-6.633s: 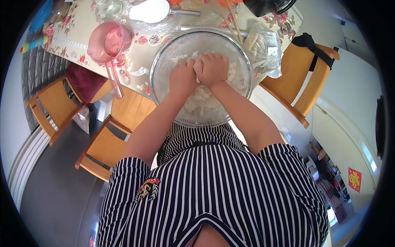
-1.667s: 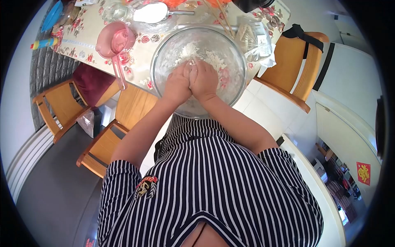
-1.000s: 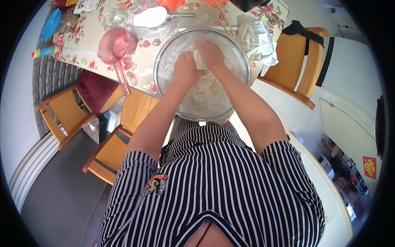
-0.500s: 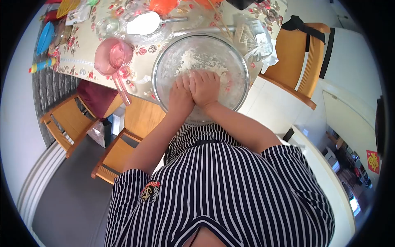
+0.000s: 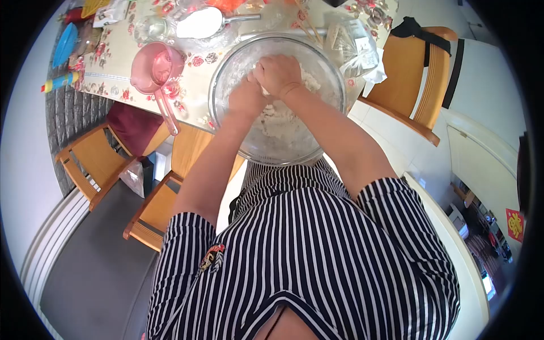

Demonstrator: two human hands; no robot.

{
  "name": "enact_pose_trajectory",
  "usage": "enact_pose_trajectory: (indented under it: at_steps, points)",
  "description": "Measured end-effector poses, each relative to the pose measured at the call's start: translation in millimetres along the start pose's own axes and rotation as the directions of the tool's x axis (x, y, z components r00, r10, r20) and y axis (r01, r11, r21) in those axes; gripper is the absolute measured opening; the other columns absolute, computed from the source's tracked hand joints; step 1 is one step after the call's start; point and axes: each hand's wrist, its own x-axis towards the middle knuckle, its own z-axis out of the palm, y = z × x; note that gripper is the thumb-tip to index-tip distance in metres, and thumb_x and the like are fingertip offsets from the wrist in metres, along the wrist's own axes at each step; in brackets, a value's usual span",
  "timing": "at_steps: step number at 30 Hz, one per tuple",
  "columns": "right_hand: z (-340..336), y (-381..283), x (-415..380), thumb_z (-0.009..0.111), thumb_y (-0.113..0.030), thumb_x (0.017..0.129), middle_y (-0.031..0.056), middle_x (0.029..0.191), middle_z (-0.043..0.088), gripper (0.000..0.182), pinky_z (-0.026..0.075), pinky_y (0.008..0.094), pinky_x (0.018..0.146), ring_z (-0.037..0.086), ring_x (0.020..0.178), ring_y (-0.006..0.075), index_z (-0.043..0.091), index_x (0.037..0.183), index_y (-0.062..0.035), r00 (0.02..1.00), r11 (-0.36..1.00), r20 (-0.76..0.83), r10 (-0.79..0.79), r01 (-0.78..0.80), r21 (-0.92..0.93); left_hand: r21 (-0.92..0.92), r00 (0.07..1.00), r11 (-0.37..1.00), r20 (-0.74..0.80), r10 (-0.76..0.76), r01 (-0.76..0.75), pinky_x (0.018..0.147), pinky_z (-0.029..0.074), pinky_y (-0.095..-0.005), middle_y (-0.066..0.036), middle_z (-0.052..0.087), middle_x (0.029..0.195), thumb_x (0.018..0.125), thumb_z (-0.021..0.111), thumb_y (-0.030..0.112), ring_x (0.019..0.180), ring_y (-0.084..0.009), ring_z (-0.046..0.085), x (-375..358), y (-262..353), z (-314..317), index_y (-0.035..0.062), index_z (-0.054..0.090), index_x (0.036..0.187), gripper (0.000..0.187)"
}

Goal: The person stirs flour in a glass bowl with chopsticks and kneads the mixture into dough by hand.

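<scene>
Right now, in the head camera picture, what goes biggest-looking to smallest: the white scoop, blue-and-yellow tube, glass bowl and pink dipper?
1. Glass bowl
2. Pink dipper
3. White scoop
4. Blue-and-yellow tube

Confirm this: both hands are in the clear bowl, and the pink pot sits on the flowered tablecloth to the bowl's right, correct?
Wrong side: the head view shows the pink pot left of the clear bowl, on the flowered tablecloth. Left hand and right hand are in the bowl.
</scene>
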Motion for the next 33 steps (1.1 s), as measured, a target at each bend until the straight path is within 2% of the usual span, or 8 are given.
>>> enact_pose_trajectory:
  at_steps: [5,8,11,13,17,23,28,33]
  points:
    - [-41,-16,-22,0.052,-0.034,0.089,0.0115,0.081,0.072,0.035,0.049,0.0501,0.082,0.067,0.079,0.0342,0.077,0.088,-0.0104,0.882,0.909,0.306,0.359,-0.405,0.100,0.100,0.982,0.992,-0.166,0.094,-0.078,0.094,0.052,-0.0455,-0.025,0.055,0.128,0.069,0.089,0.034,0.115,-0.0384,0.059,-67,21,14,0.0004,0.044,0.131,0.083]
    - [-40,-29,-72,0.052,-0.034,0.090,0.0114,0.089,0.073,0.034,0.048,0.0496,0.082,0.067,0.084,0.0327,0.076,0.086,-0.0100,0.989,0.988,0.074,0.130,-0.123,-0.096,-0.260,0.994,0.965,-0.094,-0.048,0.022,0.098,0.049,-0.0477,-0.023,0.053,0.127,0.070,0.086,0.026,0.118,-0.0417,0.055,-81,25,4,0.0006,0.043,0.135,0.082]
    - [-30,-29,-99,0.055,-0.031,0.089,0.0086,0.090,0.071,0.027,0.047,0.0471,0.080,0.064,0.087,0.0297,0.072,0.081,-0.0118,0.983,0.995,0.150,0.102,-0.101,-0.015,-0.123,0.966,0.979,-0.219,0.134,-0.164,0.095,0.048,-0.0485,-0.022,0.053,0.124,0.076,0.079,0.021,0.112,-0.0413,0.055,-81,-2,46,0.0011,0.046,0.134,0.070]
    - [-23,-21,-99,0.058,-0.029,0.084,0.0047,0.081,0.065,0.019,0.045,0.0445,0.074,0.061,0.080,0.0272,0.064,0.073,-0.0150,0.972,0.997,-0.235,-0.019,0.035,0.064,0.128,0.953,0.985,-0.265,0.149,-0.118,0.087,0.049,-0.0490,-0.019,0.056,0.118,0.083,0.071,0.023,0.108,-0.0389,0.055,-78,4,51,0.0032,0.048,0.132,0.058]
    - [-4,0,-72,0.061,-0.027,0.080,0.0029,0.076,0.061,0.014,0.045,0.0426,0.071,0.058,0.074,0.0262,0.060,0.071,-0.0171,0.926,0.986,-0.359,-0.116,0.151,0.072,0.120,0.980,0.992,-0.191,0.060,-0.037,0.082,0.049,-0.0487,-0.014,0.056,0.113,0.083,0.069,0.022,0.105,-0.0362,0.055,-48,0,46,0.0072,0.050,0.127,0.050]
    - [-3,11,-35,0.059,-0.028,0.080,0.0056,0.074,0.066,0.019,0.046,0.0435,0.072,0.061,0.073,0.0286,0.063,0.067,-0.0154,0.969,0.981,-0.170,-0.179,0.190,0.048,0.093,0.992,0.996,-0.124,0.017,-0.006,0.081,0.051,-0.0476,-0.010,0.060,0.112,0.079,0.074,0.025,0.101,-0.0392,0.058,-15,-8,41,0.0066,0.052,0.125,0.053]
    - [-13,2,-8,0.050,-0.040,0.088,0.0147,0.090,0.074,0.039,0.049,0.0471,0.076,0.070,0.085,0.0332,0.075,0.080,-0.0111,0.973,0.998,0.226,0.048,-0.055,0.024,-0.155,0.986,0.983,0.154,-0.072,0.096,0.090,0.051,-0.0465,-0.015,0.061,0.123,0.070,0.087,0.032,0.109,-0.0435,0.060,4,-1,-2,0.0038,0.056,0.119,0.065]
    - [-35,-11,-16,0.048,-0.039,0.092,0.0149,0.089,0.075,0.042,0.049,0.0468,0.081,0.071,0.089,0.0329,0.077,0.084,-0.0096,0.908,0.950,0.306,0.285,-0.310,0.035,0.040,0.999,0.999,0.033,-0.013,0.012,0.094,0.052,-0.0464,-0.016,0.061,0.120,0.072,0.088,0.043,0.114,-0.0400,0.058,-55,25,-9,0.0015,0.047,0.128,0.081]
